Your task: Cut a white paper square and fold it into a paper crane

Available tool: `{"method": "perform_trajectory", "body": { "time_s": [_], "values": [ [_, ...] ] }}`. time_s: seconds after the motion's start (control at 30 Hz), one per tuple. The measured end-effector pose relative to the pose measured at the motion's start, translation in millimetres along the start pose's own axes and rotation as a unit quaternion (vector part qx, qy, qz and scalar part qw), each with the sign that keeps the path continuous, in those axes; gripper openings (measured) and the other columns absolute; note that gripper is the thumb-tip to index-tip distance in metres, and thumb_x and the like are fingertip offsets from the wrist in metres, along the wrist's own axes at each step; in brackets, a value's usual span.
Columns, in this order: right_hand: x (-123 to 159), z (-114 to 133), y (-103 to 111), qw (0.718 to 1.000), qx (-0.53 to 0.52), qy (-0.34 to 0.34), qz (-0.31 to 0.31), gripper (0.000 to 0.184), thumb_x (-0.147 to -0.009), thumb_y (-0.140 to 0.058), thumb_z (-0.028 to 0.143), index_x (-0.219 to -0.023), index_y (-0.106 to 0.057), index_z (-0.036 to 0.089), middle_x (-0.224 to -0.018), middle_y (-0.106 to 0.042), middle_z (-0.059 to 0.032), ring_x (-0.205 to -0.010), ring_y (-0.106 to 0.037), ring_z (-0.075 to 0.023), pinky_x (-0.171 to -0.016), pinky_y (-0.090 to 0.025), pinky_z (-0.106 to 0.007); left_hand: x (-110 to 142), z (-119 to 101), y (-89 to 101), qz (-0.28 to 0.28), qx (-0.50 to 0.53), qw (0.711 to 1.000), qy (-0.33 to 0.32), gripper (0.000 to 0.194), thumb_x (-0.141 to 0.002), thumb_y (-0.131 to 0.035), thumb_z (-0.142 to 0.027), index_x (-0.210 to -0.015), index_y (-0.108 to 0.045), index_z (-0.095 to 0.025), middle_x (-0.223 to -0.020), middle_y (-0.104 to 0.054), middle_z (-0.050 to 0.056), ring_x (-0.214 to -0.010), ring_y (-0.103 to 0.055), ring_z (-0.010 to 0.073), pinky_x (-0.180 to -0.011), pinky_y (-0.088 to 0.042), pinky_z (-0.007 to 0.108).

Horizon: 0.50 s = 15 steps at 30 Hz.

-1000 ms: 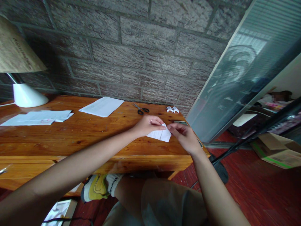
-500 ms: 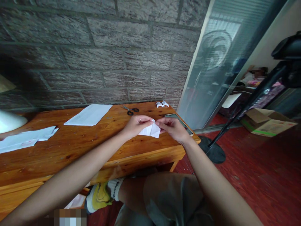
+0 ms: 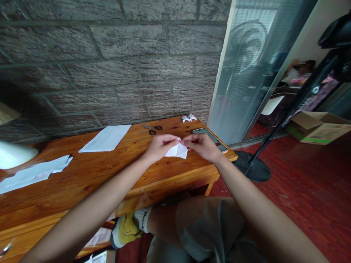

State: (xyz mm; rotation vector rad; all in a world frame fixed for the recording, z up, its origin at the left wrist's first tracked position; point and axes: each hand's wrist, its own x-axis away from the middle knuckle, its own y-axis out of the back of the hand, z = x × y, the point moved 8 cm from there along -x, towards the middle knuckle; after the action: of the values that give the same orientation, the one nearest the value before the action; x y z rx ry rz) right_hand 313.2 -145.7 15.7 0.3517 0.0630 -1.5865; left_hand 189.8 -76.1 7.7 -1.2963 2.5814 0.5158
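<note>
A small sheet of folded white paper (image 3: 179,151) is held between both hands above the wooden table. My left hand (image 3: 161,147) pinches its upper left part between thumb and fingers. At the upper right, my right hand (image 3: 201,145) pinches the same paper close to the left fingertips. The sheet's lower part hangs free, with a crease down it. Just behind my right hand lies a phone (image 3: 210,137). Black-handled scissors (image 3: 153,129) rest beyond my left hand. Two small folded paper pieces (image 3: 189,118) sit at the table's back right corner.
A stack of white paper (image 3: 106,138) and some paper strips (image 3: 35,173) lie on the wooden table (image 3: 101,175) to the left, near a white rounded object (image 3: 16,155). A stone wall borders the back. On the right stand a black stand (image 3: 253,166) and a cardboard box (image 3: 319,128).
Both hands keep their pinch on the paper, with the fingertips nearly unmoved. The view has tilted and shifted slightly, so the surroundings sit a little differently.
</note>
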Motion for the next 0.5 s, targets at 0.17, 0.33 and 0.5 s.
{"method": "perform_trajectory", "body": {
  "time_s": [0.17, 0.33, 0.5],
  "values": [
    [-0.9, -0.1, 1.6, 0.999, 0.045, 0.023, -0.018, 0.039, -0.07, -0.072, 0.051, -0.08, -0.075, 0.014, -0.073, -0.07, -0.0033, -0.062, -0.057, -0.0133, -0.06, -0.044, -0.025, 0.4, 0.6, -0.4, 0.002, 0.016, 1.0, -0.001, 0.035, -0.068, -0.075, -0.044, -0.087, -0.073, -0.014, -0.09, -0.076, 0.009, -0.08, -0.069, 0.0195, -0.077, -0.053, 0.031],
    [0.2, 1.3, 6.5, 0.993, 0.1, 0.042, -0.053, 0.034, -0.073, -0.07, 0.048, -0.079, -0.075, 0.015, -0.077, -0.073, -0.0055, -0.068, -0.062, -0.017, -0.065, -0.048, -0.028, 0.8, -0.8, -1.1, 0.003, 0.02, 1.0, 0.002, 0.035, -0.068, -0.075, -0.044, -0.086, -0.073, -0.014, -0.092, -0.076, 0.009, -0.081, -0.07, 0.0196, -0.079, -0.053, 0.032],
    [0.7, 5.8, 7.4, 0.994, 0.083, 0.049, -0.058, 0.031, -0.073, -0.07, 0.046, -0.078, -0.073, 0.016, -0.075, -0.072, -0.0046, -0.065, -0.06, -0.0159, -0.062, -0.046, -0.027, 0.3, -5.4, -0.8, -0.005, 0.016, 1.0, -0.007, 0.036, -0.068, -0.075, -0.046, -0.085, -0.073, -0.015, -0.09, -0.076, 0.008, -0.082, -0.069, 0.02, -0.08, -0.053, 0.032]
  ]
}}
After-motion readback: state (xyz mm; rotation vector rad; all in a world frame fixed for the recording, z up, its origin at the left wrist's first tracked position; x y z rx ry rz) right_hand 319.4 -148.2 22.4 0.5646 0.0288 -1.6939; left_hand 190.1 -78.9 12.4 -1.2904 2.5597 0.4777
